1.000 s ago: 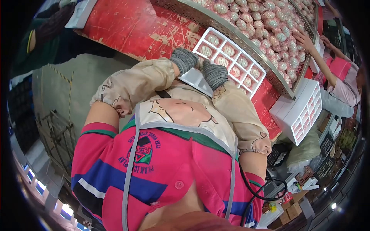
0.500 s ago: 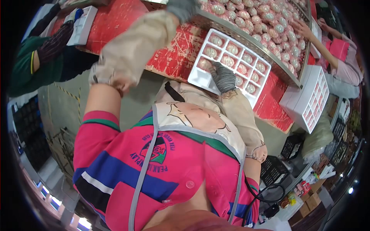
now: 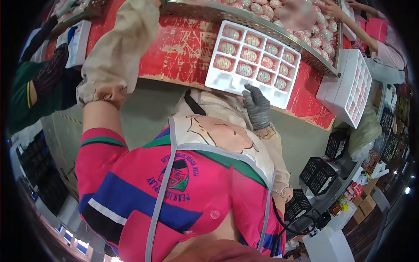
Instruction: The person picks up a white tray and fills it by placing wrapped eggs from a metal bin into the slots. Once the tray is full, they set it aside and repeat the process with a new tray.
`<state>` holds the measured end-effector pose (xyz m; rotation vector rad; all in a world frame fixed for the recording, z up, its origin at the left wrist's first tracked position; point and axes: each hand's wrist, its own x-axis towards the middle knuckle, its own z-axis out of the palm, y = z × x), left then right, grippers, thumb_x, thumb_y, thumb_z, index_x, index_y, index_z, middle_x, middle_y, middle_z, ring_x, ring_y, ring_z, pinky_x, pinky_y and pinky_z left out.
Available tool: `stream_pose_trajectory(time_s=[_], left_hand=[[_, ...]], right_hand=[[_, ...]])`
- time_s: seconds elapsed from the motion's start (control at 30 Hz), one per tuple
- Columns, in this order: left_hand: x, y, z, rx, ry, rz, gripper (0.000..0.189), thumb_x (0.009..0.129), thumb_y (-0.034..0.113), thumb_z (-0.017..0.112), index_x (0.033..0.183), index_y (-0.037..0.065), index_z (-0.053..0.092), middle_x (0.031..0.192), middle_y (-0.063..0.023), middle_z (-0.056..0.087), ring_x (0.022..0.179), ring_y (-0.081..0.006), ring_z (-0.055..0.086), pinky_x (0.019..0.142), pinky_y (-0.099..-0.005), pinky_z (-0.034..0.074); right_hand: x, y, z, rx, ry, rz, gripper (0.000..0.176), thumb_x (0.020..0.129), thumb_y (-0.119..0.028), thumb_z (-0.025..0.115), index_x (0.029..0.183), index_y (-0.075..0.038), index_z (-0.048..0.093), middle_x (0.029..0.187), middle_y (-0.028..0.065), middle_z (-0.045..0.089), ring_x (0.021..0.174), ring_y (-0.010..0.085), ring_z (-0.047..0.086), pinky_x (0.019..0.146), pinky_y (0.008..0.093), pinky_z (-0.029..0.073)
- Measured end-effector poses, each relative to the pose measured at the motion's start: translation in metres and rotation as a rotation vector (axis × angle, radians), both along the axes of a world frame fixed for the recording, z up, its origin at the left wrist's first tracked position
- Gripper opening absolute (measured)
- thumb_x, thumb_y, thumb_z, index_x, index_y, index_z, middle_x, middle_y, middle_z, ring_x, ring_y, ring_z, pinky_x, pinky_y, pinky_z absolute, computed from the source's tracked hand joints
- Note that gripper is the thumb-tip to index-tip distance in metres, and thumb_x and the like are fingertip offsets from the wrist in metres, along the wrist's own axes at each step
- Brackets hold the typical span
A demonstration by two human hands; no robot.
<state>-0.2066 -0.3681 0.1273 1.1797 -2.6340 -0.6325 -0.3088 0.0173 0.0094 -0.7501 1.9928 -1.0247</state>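
My right hand (image 3: 256, 105), in a grey glove, is just off the near edge of a white divided tray (image 3: 224, 79). Its fingers are bent loosely, the index finger and thumb slightly apart, and nothing shows between them. Round pieces (image 3: 249, 55) with reddish and white stripes, seemingly wrapped, sit one to a compartment across the tray. A plain white strip runs along the tray's near side. My left arm, in a beige oversleeve (image 3: 118, 48), stretches to the top edge of the view, and the hand is beyond it.
A perforated metal bin wall (image 3: 196, 9) borders many loose round pieces (image 3: 325, 35) at the top. The tray lies on a scratched red table (image 3: 174, 48). Stacked white trays (image 3: 342, 87) stand at right. A person's arm (image 3: 355, 32) reaches to the bin; another person's sleeve (image 3: 48, 72) is at left.
My right hand has drawn back from the tray's compartments to its near edge, uncovering a striped piece there. My left hand has gone out of view at the top.
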Motion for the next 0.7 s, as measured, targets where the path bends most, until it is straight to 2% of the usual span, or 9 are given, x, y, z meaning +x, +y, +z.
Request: stream_pose_trajectory(time_s=[0.03,0.07,0.1,0.17,0.3,0.4,0.47,0.6,0.7], left_hand=[[0.006,0.035,0.024,0.512,0.170,0.084,0.028,0.082,0.028,0.061,0.102,0.009,0.067,0.094,-0.0109,0.066,0.090,-0.0219,0.063,0.078,-0.0347,0.050],[0.013,0.023,-0.029,0.421,0.230,-0.460,0.027,0.078,0.019,0.066,0.102,0.009,0.068,0.088,-0.0093,0.064,0.087,-0.0182,0.061,0.075,-0.0331,0.050],[0.015,0.036,-0.067,0.818,0.319,-0.661,0.020,0.083,0.007,0.059,0.101,0.002,0.064,0.091,-0.0056,0.067,0.085,-0.0148,0.062,0.075,-0.0270,0.051],[0.004,0.101,-0.046,0.673,-0.095,-0.776,0.016,0.080,0.012,0.064,0.093,0.003,0.068,0.091,-0.0076,0.067,0.085,-0.0147,0.062,0.080,-0.0299,0.050],[-0.021,0.152,-0.127,0.483,-0.180,-1.071,0.017,0.075,0.017,0.063,0.089,0.010,0.069,0.083,-0.0101,0.067,0.074,-0.0242,0.062,0.071,-0.0349,0.048],[-0.017,0.181,-0.161,0.174,-0.051,-0.782,0.020,0.070,0.016,0.064,0.090,0.013,0.069,0.092,-0.0104,0.064,0.083,-0.0305,0.060,0.072,-0.0417,0.048],[0.005,0.186,-0.166,-0.067,0.468,-0.576,0.018,0.071,0.024,0.067,0.083,0.011,0.066,0.087,-0.0088,0.058,0.085,-0.0291,0.057,0.071,-0.0414,0.047],[0.067,0.199,-0.114,-0.018,0.280,-0.365,0.042,0.062,0.026,0.074,0.100,0.014,0.062,0.092,-0.0128,0.054,0.083,-0.0334,0.053,0.071,-0.0446,0.045],[0.084,0.212,-0.139,0.218,0.167,-0.255,0.038,0.066,0.023,0.074,0.100,0.012,0.063,0.092,-0.0135,0.054,0.086,-0.0312,0.055,0.072,-0.0402,0.047]], right_hand=[[0.001,-0.006,0.004,-0.017,-0.040,0.008,0.025,0.087,-0.014,0.062,0.110,-0.006,0.059,0.075,0.0064,0.063,0.064,0.0088,0.058,0.061,0.0249,0.048],[0.002,-0.012,0.004,-0.015,-0.041,0.021,0.025,0.087,-0.014,0.062,0.110,-0.006,0.059,0.075,0.0064,0.063,0.064,0.0088,0.058,0.061,0.0249,0.048],[0.003,-0.018,0.004,-0.107,-0.058,0.032,0.027,0.086,-0.014,0.062,0.112,-0.006,0.058,0.076,0.0060,0.063,0.066,0.0088,0.057,0.062,0.0243,0.048],[0.005,-0.032,0.004,-0.237,-0.147,0.052,0.034,0.085,-0.016,0.065,0.115,-0.004,0.055,0.080,0.0044,0.062,0.070,0.0094,0.056,0.063,0.0244,0.047],[-0.001,-0.040,-0.016,0.082,-0.110,0.245,0.039,0.084,-0.017,0.066,0.114,0.003,0.052,0.079,0.0046,0.060,0.066,0.0087,0.054,0.058,0.0242,0.046],[0.002,-0.042,-0.041,0.171,0.091,0.220,0.037,0.084,-0.027,0.064,0.109,0.000,0.055,0.075,0.0100,0.062,0.065,0.0169,0.060,0.056,0.0289,0.047],[0.002,-0.050,-0.040,0.197,0.318,0.382,0.037,0.085,-0.030,0.059,0.112,-0.005,0.055,0.077,0.0153,0.064,0.069,0.0291,0.064,0.059,0.0369,0.049],[0.006,-0.051,-0.015,0.350,0.469,0.352,0.045,0.081,-0.031,0.055,0.120,-0.009,0.052,0.081,0.0168,0.065,0.075,0.0339,0.064,0.068,0.0443,0.049],[0.005,-0.065,-0.003,0.380,0.538,0.771,0.042,0.085,-0.037,0.052,0.116,-0.008,0.054,0.094,0.0179,0.065,0.084,0.0298,0.065,0.071,0.0442,0.049]])
